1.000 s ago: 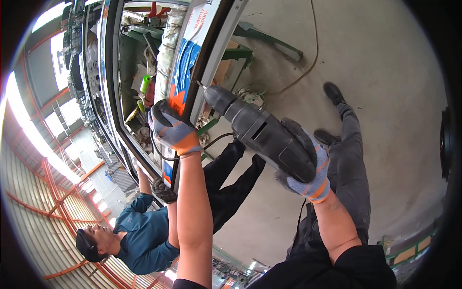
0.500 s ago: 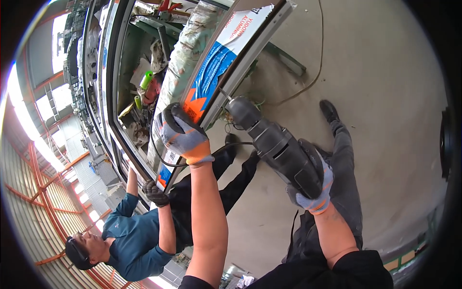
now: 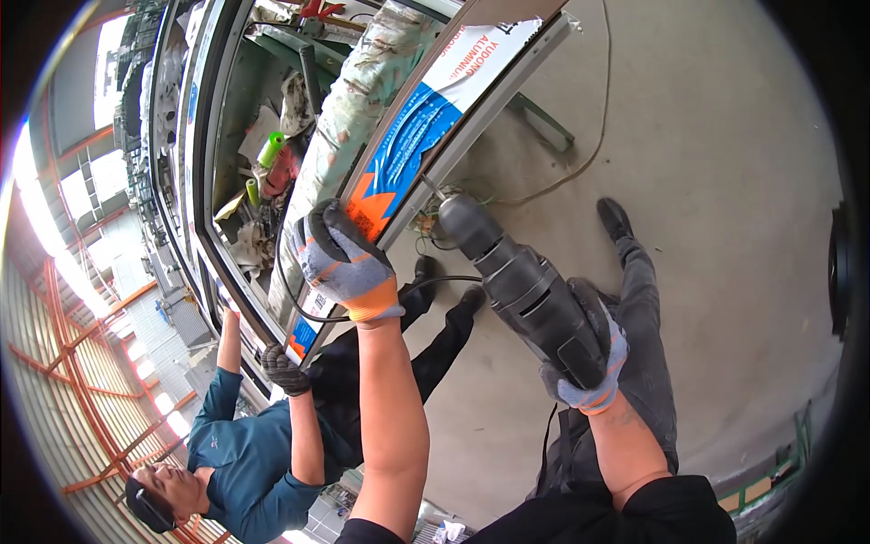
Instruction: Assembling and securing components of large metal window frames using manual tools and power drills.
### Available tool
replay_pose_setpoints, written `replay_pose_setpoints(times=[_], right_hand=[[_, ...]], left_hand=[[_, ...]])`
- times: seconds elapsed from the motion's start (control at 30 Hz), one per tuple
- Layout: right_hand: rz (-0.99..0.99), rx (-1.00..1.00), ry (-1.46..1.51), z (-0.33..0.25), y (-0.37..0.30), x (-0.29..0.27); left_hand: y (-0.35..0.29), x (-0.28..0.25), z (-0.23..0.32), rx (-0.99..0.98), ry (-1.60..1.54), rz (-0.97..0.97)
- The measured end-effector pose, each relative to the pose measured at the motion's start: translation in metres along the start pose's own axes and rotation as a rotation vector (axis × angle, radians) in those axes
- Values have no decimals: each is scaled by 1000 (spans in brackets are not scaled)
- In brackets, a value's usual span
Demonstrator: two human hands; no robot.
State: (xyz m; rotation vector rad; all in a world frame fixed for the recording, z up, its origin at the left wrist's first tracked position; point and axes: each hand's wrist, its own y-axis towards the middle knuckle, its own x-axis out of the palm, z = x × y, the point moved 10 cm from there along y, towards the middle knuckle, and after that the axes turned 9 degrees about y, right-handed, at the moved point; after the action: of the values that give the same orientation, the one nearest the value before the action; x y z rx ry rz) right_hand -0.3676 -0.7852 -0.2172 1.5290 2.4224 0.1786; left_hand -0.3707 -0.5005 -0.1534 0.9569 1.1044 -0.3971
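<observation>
My right hand, in a grey and orange work glove, is wrapped round the handle of a black power drill. The thin drill bit meets the outer side edge of a long aluminium profile; whether its tip has entered the metal I cannot tell. Printed white, blue and orange film covers the profile's face. My left hand, gloved alike, is closed over the profile below the bit, with its fingers curled and the fingertips partly hidden. A black cord runs from near the drill past my left wrist.
At the left, a co-worker in a teal shirt rests a dark-gloved hand on the profile's near end. A wrapped padded bar lies alongside. Bright green-handled tools sit among clutter. A green stand leg and a cable are on the right.
The view has shifted slightly, so the profile sits a little further right. The drill and its bit appear slightly lower. The co-worker has shifted a little; both my hands keep their hold.
</observation>
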Motion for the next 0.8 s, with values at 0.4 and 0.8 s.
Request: replay_pose_setpoints(times=[0.4,0.8], right_hand=[[-12,23,14,8,-6,4],[-89,109,47,13,-13,7]], left_hand=[[1,-1,-1,41,28,24],[2,-1,-2,-39,-11,-1]])
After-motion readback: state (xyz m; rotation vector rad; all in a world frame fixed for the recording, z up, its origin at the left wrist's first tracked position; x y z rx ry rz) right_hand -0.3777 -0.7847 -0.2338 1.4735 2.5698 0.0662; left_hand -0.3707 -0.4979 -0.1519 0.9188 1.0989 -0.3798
